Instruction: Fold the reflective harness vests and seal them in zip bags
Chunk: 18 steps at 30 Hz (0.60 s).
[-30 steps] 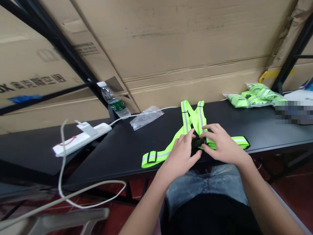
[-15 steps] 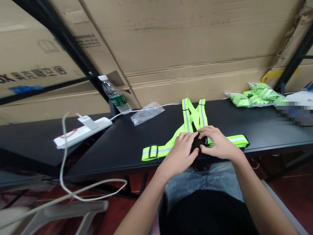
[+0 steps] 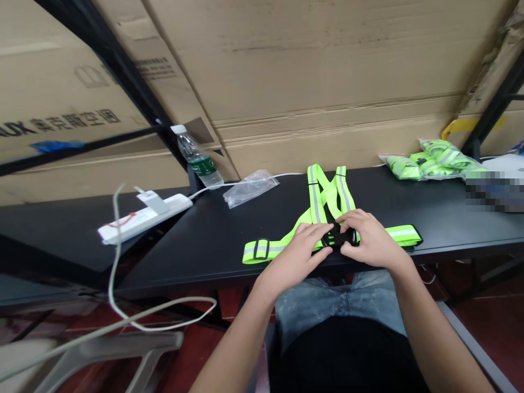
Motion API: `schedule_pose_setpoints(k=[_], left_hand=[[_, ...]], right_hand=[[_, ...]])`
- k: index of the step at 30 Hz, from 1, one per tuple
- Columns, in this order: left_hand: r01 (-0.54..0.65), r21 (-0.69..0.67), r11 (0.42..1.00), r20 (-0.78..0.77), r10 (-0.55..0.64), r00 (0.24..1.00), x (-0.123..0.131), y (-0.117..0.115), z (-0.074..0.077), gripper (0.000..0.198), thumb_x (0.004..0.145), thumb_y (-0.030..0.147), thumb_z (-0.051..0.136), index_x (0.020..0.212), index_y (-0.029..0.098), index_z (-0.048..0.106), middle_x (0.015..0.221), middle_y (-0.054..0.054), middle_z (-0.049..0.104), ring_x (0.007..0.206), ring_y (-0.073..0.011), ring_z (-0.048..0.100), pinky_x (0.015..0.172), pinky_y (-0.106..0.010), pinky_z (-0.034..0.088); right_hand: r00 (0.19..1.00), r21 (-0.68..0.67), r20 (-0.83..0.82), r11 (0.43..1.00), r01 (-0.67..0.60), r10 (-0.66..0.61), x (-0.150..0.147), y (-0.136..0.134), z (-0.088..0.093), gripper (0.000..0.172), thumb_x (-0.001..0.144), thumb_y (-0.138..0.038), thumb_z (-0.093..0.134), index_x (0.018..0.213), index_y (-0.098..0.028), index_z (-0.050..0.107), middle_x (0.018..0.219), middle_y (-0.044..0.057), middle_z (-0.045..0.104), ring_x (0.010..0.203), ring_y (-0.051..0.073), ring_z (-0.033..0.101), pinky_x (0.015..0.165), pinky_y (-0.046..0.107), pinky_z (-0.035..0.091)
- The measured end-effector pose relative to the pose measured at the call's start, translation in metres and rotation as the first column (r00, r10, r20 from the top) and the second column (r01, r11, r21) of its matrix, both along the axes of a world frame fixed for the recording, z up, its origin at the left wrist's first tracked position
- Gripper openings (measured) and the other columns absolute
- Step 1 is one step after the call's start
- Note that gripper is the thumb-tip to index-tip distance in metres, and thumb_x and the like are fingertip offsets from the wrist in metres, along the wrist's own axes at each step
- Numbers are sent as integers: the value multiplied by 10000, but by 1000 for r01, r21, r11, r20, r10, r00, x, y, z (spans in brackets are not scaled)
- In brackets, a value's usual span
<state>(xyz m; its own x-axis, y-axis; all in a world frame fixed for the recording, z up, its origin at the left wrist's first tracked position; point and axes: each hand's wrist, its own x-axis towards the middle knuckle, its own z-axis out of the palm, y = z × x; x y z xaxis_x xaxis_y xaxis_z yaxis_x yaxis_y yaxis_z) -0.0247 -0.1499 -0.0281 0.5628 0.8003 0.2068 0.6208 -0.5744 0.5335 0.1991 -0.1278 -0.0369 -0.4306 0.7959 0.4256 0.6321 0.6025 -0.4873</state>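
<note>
1. Clock directions start from the buckle, with 12 o'clock pointing away from the person. The yellow-green webbing harness with silver reflective stripes (image 3: 328, 195) lies on the long black desk (image 3: 221, 234), its two upper straps running towards 12 o'clock and its side straps towards 8 and 3.

2. The left hand (image 3: 297, 254) has its grip pinched on the 9 o'clock side of the black plastic buckle (image 3: 339, 239); the right hand (image 3: 368, 240) pinches the 3 o'clock side, thumb near and fingers beyond.

3. Progress, as a judgement: the spreading-out looks done, and the buckle seems the step in hand. Its halves meet or nearly meet; whether they are locked cannot be told. The upper straps cross, and their far loops lie untouched.

4. Edges: the buckle sits just inside the desk's near edge, with both wrists over that edge. The 3 o'clock strap end reaches the edge; the 8 o'clock end lies near it.

5. Room: the widest bare stretch runs towards 9 o'clock. A crumpled clear plastic bag (image 3: 251, 188) lies at 10, bagged yellow-green bundles (image 3: 429, 161) at 2, and the brown cardboard wall (image 3: 327, 71) closes off 12.
</note>
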Motion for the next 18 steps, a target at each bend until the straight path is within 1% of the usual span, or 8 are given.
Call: schedule_pose_setpoints(k=[3,6,9,13,15,18], left_hand=[[7,26,1000,27,-8,1000,-3,-1,-1,396,1016,355,526,1403,268,511,1412,-43,571,1328,-243,452,1135,-427,412],[7,86,996,59,-12,998,-2,-1,-3,389,1015,333,528,1393,246,513,1378,-68,573,1318,-241,459,1120,-423,427],[35,128,991,31,-39,999,0,-1,-6,313,1023,297,506,1321,249,588,1338,-65,587,1280,-239,484,1111,-435,431],[63,126,990,-2,-63,998,-6,0,-6,279,1027,282,493,1256,246,648,1290,-58,618,1249,-233,504,1096,-429,437],[37,122,992,-2,-37,999,-12,0,-4,277,1028,277,481,1244,240,651,1271,-61,627,1243,-236,507,1096,-442,431],[-44,116,992,22,42,999,-24,-1,2,247,1003,252,489,1192,235,647,1227,-56,645,1225,-244,506,1070,-450,445]], right_hand=[[999,-2,-54,1000,0,0,3,-3,1,136,716,-217,660,832,-240,593,1206,83,685,1161,290,583,987,494,449],[996,1,-92,1000,5,-5,6,-4,1,155,722,-205,667,860,-243,609,1247,86,668,1188,293,566,999,494,452],[996,7,-85,1000,2,-1,8,-5,1,154,717,-195,668,853,-244,613,1267,85,657,1212,298,551,1018,500,443],[998,22,-68,1000,1,0,18,-6,1,171,702,-173,642,851,-244,597,1274,85,653,1217,306,554,1022,502,439],[995,57,-86,997,48,-43,30,-6,0,205,697,-159,615,880,-243,577,1265,91,655,1194,303,573,1008,493,447],[981,145,-48,970,193,-188,51,-7,-3,209,711,-179,605,906,-244,570,1249,100,659,1182,322,579,1000,512,447]])
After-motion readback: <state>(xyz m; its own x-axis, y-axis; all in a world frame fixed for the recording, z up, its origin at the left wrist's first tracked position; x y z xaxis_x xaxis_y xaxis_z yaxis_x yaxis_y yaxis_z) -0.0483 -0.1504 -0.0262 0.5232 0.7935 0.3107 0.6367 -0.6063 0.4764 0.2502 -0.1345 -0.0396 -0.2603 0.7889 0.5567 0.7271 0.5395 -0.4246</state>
